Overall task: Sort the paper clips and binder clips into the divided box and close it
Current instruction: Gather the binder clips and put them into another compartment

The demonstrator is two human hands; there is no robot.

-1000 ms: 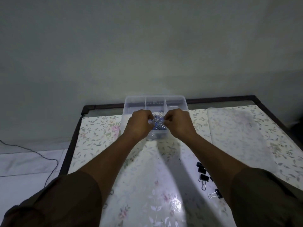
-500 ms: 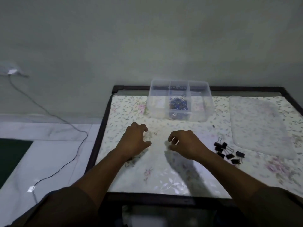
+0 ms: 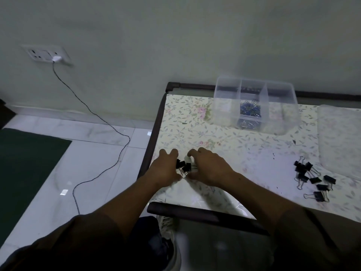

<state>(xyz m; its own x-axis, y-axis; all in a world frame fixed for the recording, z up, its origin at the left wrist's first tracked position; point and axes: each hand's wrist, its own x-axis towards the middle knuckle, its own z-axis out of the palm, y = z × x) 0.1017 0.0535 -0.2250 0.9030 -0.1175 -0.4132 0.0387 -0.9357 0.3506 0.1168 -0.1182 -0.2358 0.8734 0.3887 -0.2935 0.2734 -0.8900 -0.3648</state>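
A small pile of black binder clips (image 3: 183,166) lies near the table's left edge. My left hand (image 3: 166,170) and my right hand (image 3: 208,167) close in on it from either side, fingers curled round the clips. A second group of several black binder clips (image 3: 312,179) lies loose on the right of the table. The clear divided box (image 3: 220,89) stands open at the back. Blue paper clips (image 3: 250,110) fill its middle compartment. The two outer compartments look bare.
The clear lid (image 3: 340,137) lies flat at the right, beside the box. The floral table cover (image 3: 234,145) ends at a dark frame edge (image 3: 152,133) just left of my hands. A cable (image 3: 109,124) runs from a wall socket (image 3: 46,54) across the floor.
My hands left the box, crossed the middle of the table and now close round a binder clip pile at the left edge. The view has swung left.
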